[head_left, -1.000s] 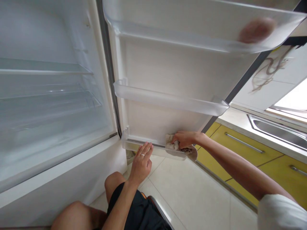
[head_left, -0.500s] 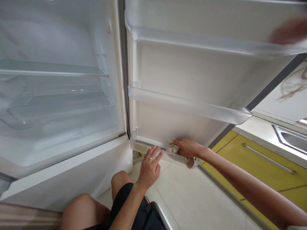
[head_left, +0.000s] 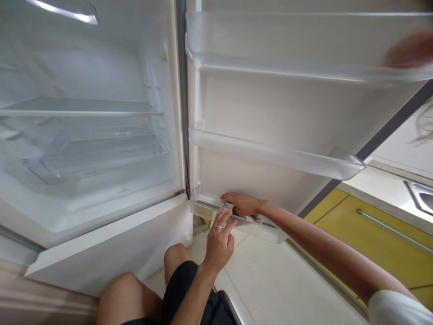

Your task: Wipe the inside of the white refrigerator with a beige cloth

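Note:
My right hand (head_left: 246, 204) is inside the lowest door shelf (head_left: 270, 233) of an open fridge. It is closed on a pale cloth (head_left: 253, 218), which shows below the palm and by the fingers, pressed down into the shelf. My left hand (head_left: 220, 239), with a ring on one finger, rests its fingertips at the front rim of that clear shelf. Its fingers are stretched and somewhat apart, with nothing held in them. The fridge door (head_left: 270, 104) stands wide open above both hands.
A middle door shelf (head_left: 277, 155) and an upper one (head_left: 287, 67) span the door. A blurred reddish shape (head_left: 411, 49) shows at upper right. Left is the fridge interior with a glass shelf (head_left: 81, 106). Yellow cabinets (head_left: 382, 234) and a sink (head_left: 421, 194) stand right.
My right hand has slid left along the lowest shelf with the cloth, closer to my left hand. The cloth end that hung over the front rim is now inside. The view has shifted slightly.

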`<state>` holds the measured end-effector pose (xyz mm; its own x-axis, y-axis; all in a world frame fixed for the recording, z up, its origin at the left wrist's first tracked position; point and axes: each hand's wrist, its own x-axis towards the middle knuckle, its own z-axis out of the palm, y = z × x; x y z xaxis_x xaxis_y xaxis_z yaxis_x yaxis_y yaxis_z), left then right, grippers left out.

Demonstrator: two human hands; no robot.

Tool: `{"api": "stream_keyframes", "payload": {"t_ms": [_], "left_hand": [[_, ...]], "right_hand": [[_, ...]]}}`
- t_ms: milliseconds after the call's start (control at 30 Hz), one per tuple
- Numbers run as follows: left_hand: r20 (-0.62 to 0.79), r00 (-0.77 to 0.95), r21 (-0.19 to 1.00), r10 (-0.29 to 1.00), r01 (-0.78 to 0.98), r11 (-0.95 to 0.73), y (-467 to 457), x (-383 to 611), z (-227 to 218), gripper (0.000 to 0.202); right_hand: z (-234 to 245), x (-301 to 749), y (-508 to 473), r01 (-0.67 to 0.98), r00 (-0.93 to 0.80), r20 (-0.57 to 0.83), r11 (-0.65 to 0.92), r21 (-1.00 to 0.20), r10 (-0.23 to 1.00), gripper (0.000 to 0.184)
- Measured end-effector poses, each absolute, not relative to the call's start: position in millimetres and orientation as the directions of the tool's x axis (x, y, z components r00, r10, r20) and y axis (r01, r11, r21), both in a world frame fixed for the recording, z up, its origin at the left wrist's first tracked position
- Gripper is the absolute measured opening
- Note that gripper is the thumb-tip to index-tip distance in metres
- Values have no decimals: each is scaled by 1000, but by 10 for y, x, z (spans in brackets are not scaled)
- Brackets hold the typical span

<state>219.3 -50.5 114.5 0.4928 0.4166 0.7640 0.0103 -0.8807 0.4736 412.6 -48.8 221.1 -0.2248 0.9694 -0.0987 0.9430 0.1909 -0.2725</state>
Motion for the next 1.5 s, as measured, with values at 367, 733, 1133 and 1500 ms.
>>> {"api": "stream_keyframes", "payload": {"t_ms": [367,733,1133,1500], "left_hand": [[746,490,525,452,-14,-851,-536,2145,1135,57],[775,471,473,422,10,-881,-518,2155,1092,59],[741,573,350,350,116,-930,-442,2105,1097,51],[713,614,339,340,123,-933,-416,2064,1211,44]], "right_hand": [[2061,3620,302,904,-203,115,231,-360,972,44],[2210,3676,237,892,-309,445,419,-171,840,47],[2555,3705,28,846,-498,481,281,454,722,28],[2893,4260,-1494,765,-462,497,47,642,735,12]]}}
